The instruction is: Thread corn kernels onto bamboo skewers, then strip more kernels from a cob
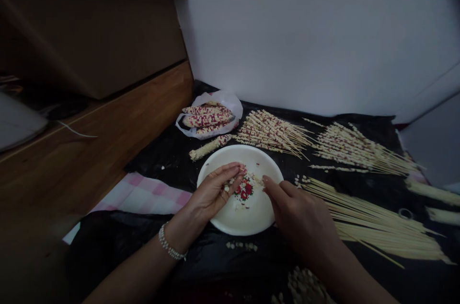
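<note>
Over a white bowl (223,220) with a red flower pattern at its bottom, my two hands work close together. My left hand (217,191), with a beaded bracelet at the wrist, has thumb and fingertips pinched around a small pinkish corn kernel (242,168). Its other fingers curl inward, and pale kernels show by them. My right hand (296,208) is closed at the bowl's right rim. From its fingertips a short skewer threaded with pale kernels (257,180) points left; the rest of it is hidden by the hand. Loose kernels lie in the bowl.
Behind the bowl are a plastic bag of speckled corn cobs (208,119) and a partly stripped cob (210,147). Kernel-threaded skewers (269,134) lie in piles at the back right. Bare sticks (373,227) lie right. A cardboard box (89,30) stands left.
</note>
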The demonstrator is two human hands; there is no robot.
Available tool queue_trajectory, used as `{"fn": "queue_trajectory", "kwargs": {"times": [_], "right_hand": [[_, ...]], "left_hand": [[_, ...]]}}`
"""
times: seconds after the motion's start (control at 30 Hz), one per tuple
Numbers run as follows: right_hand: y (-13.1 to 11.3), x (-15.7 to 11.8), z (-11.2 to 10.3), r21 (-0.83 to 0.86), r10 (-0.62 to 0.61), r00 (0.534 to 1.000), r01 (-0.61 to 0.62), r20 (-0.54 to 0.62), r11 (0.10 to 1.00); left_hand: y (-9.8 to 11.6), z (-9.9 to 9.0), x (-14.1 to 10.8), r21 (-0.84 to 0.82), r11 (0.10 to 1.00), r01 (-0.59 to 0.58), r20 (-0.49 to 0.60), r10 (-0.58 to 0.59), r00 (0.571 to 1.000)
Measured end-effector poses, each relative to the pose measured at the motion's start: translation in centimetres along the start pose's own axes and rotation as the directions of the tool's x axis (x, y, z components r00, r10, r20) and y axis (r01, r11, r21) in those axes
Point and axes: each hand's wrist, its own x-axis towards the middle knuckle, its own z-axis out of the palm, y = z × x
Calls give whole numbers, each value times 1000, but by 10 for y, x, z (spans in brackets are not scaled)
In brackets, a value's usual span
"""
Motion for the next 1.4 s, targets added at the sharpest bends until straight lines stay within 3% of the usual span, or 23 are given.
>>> {"fn": "queue_trajectory", "kwargs": {"times": [0.43, 0.7, 0.8, 0.93, 1.07, 1.23, 1.4], "right_hand": [[-2, 0, 3, 13, -7, 999, 8, -35, 1000], [-2, 0, 5, 42, -12, 999, 13, -41, 999], [0, 1, 2, 30, 6, 1000, -6, -25, 1000], [2, 2, -1, 15, 19, 1000, -19, -20, 1000], [3, 2, -1, 14, 19, 999, -18, -43, 1000], [4, 2, 1, 27, 7, 997, -5, -74, 1000], [4, 2, 2, 26, 19, 998, -17, -61, 1000]], "left_hand": [[-1, -2, 0, 14, 1000, 5, 108, -6, 994], [-1, 1, -2, -76, 990, 115, 148, -103, 984], [2, -1, -1, -123, 980, 157, 212, -128, 969], [1, -8, 2, -58, 986, 153, 302, -129, 944], [-2, -11, 4, 1, 992, 129, 292, -124, 948], [2, -4, 0, 12, 998, 66, 191, -67, 979], [3, -4, 0, -99, 981, 164, 222, -139, 965]]}}
